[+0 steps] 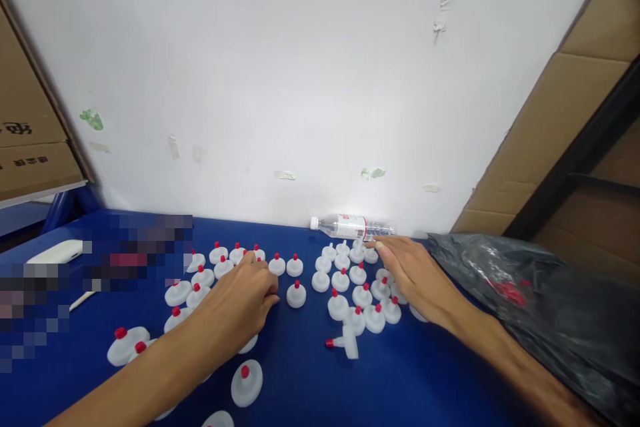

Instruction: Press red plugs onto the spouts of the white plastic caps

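My left hand is over the left group of white nozzle lids, most of them wearing small red tips. Its fingers are curled and closed, and a speck of red shows between thumb and finger; the rest of what they hold is hidden. On the right, my right hand reaches out with fingers stretched, the fingertips at a bare white nozzle lid without a red tip. Several bare lids stand around it, and red-tipped lids stand in front. One red-tipped lid lies on its side.
A clear plastic bottle lies along the white wall on the blue table. A dark plastic bag with red pieces is at the right, beside cardboard. A white device lies at the left, near a pixelated patch.
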A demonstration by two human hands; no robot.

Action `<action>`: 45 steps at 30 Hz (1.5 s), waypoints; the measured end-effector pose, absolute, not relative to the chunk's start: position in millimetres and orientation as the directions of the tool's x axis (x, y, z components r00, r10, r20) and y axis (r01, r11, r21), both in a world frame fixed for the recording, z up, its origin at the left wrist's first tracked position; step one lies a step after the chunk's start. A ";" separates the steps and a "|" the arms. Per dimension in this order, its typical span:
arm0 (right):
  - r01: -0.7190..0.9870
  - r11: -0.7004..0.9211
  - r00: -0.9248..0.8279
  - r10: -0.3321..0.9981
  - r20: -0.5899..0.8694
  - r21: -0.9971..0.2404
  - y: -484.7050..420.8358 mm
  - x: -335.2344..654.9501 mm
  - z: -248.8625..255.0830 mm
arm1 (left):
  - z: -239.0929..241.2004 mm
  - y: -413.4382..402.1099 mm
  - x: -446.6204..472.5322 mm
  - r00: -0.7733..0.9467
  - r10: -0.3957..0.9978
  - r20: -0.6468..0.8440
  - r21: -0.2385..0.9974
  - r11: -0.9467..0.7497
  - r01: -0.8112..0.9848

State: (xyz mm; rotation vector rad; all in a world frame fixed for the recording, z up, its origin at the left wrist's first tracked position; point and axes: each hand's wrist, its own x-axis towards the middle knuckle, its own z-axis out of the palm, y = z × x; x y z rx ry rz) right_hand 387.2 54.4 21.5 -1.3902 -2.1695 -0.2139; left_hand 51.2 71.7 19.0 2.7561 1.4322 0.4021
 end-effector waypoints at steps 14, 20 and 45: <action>0.880 0.455 -0.258 0.701 0.665 -0.138 47.0 381.1 29.8 | 30.2 61.7 57.2 0.451 0.788 0.420 0.270 -0.583 0.766; 0.739 0.673 -0.498 0.536 0.681 0.010 22.3 348.3 32.5 | 40.8 49.7 66.1 0.432 0.753 0.497 0.459 -0.650 0.606; 0.520 0.854 -0.497 0.315 0.809 -0.013 -5.7 305.7 20.6 | 24.2 27.7 80.6 0.588 0.473 0.656 0.286 -0.877 0.386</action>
